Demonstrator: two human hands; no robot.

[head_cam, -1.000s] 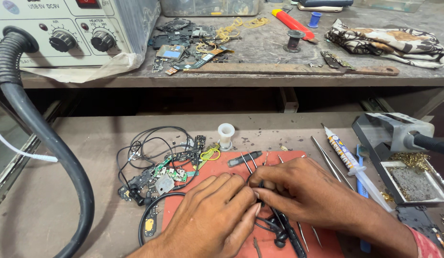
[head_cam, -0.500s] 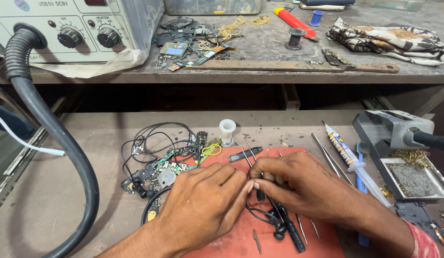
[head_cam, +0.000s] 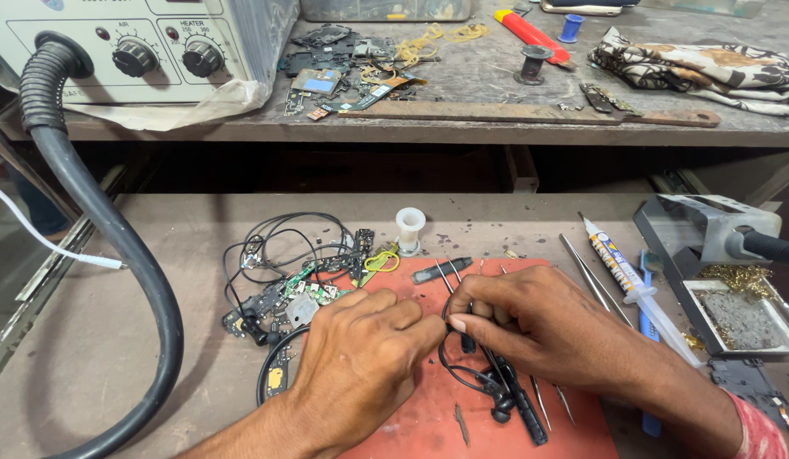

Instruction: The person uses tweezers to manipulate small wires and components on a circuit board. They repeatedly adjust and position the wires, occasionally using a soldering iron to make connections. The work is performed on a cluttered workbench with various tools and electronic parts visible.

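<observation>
Both hands, left hand (head_cam: 360, 357) and right hand (head_cam: 530, 327), pinch the black earphone cable (head_cam: 452, 374) over the red mat (head_cam: 420, 425) near the bench's front edge; a metal tray (head_cam: 696, 319) holds brass shavings (head_cam: 734, 276).

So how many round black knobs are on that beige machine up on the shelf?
2. Both round black knobs sit side by side on the beige machine's front panel: one at left by the black corrugated hose, one right of it. Others may be out of frame.
</observation>
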